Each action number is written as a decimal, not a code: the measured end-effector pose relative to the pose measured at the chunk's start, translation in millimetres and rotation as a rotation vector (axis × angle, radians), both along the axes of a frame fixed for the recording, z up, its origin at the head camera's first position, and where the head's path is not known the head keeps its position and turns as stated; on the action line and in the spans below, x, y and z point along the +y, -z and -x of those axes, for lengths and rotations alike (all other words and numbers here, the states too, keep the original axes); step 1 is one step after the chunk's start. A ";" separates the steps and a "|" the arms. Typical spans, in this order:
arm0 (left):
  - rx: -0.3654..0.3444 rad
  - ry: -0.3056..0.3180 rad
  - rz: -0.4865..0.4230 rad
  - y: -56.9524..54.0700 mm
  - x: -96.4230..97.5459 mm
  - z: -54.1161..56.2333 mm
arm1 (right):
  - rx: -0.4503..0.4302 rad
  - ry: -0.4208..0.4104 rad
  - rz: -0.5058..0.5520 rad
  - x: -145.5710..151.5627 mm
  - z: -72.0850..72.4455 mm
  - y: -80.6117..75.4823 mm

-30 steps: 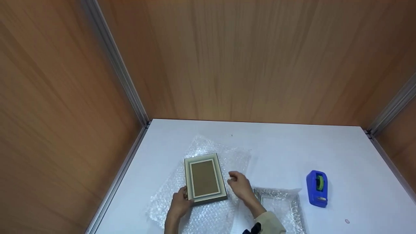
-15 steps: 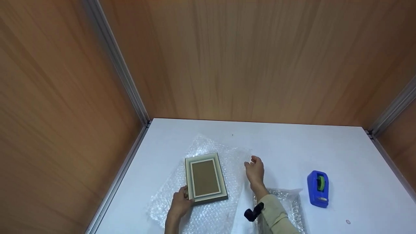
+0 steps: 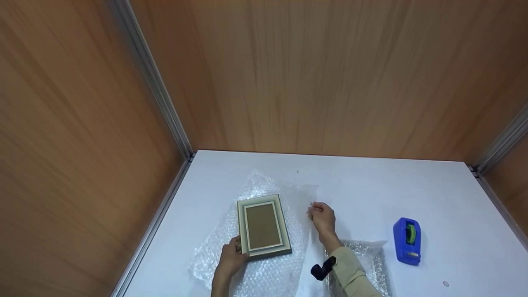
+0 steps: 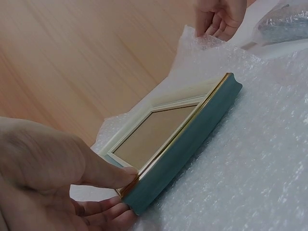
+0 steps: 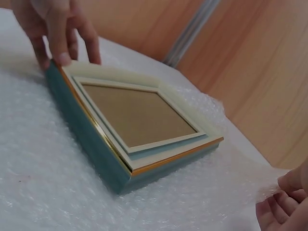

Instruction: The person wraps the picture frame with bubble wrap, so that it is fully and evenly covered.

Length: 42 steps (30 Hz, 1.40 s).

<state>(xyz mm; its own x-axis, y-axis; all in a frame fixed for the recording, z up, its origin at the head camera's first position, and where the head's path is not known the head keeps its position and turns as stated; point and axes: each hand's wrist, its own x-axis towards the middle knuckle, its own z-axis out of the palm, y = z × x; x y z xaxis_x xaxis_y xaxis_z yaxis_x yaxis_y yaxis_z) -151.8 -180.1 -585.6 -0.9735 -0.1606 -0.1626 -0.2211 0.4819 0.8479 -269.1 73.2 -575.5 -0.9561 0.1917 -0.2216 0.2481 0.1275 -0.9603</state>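
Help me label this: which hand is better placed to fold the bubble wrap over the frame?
Likely the right hand: it pinches the edge of the bubble wrap, while the left hand holds the picture frame.

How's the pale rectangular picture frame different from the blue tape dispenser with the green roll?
The picture frame looks bigger than the tape dispenser. The left hand grips the frame over clear bubble wrap; no hand touches the dispenser on the white table. Both are longer than wide.

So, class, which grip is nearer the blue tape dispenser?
Right: the right grip pinches the bubble wrap sheet, left of the blue tape dispenser; the left grip is farther left, holding the picture frame.
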 end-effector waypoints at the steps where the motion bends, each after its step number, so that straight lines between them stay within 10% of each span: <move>1: 0.012 0.004 0.003 0.2 -0.5 -0.1 | 0.007 0.003 0.005 -0.7 -0.3 0.1; 22: -0.028 0.004 -0.041 -1.2 1.1 3.5 | 0.423 -0.211 -0.200 -58.5 -28.5 1.7; 42: -0.031 -0.038 -0.018 -0.5 3.1 1.5 | 0.499 -0.275 -0.479 -87.7 -52.1 30.2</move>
